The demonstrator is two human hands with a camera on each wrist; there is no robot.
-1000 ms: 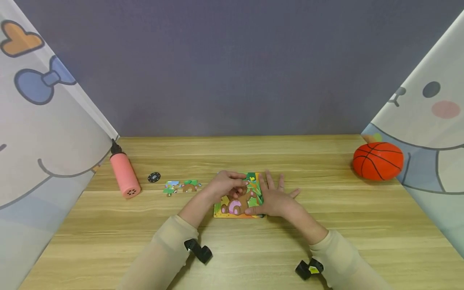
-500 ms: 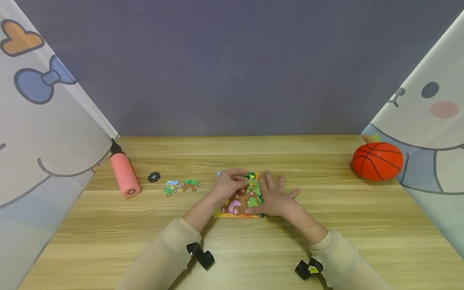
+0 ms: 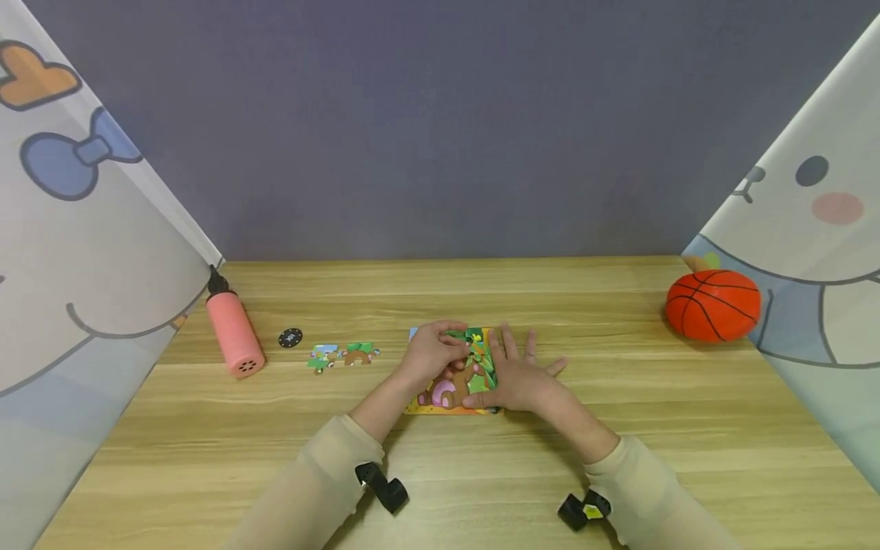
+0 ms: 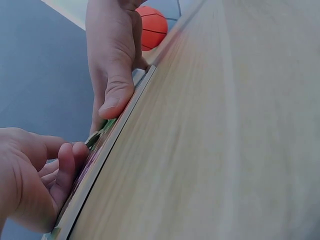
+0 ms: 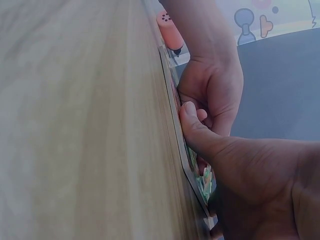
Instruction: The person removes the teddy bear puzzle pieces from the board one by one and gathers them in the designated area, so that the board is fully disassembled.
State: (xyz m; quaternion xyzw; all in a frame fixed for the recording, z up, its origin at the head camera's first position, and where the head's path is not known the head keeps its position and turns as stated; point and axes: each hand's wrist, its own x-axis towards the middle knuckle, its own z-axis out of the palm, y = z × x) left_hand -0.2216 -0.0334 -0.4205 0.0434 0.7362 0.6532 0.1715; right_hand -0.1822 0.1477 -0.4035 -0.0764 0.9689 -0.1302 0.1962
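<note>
A jigsaw board (image 3: 440, 411) with a brown bear picture lies flat on the wooden table. My left hand (image 3: 433, 351) is over its upper left part, fingers bent. In the left wrist view the thumb and fingertips pinch a thin puzzle piece (image 4: 92, 139), tilted against the board; its picture is mostly hidden. My right hand (image 3: 521, 380) rests on the board's right edge with fingers spread, the thumb on the lower part of the picture. Left of the board lie loose puzzle pieces, one with blue and green (image 3: 321, 357), another with a brown arch (image 3: 357, 354).
A pink hand pump (image 3: 234, 334) with a black nozzle lies at the table's left, beside a round black chip (image 3: 290, 338). At the right edge sits a sagging red ball (image 3: 713, 305) with basketball lines. A grey panel (image 3: 440, 137) stands behind the table.
The left hand has shifted slightly up and right over the board, its fingers drawing closer to the picture. My right hand stays in place. The loose pieces have not moved.
</note>
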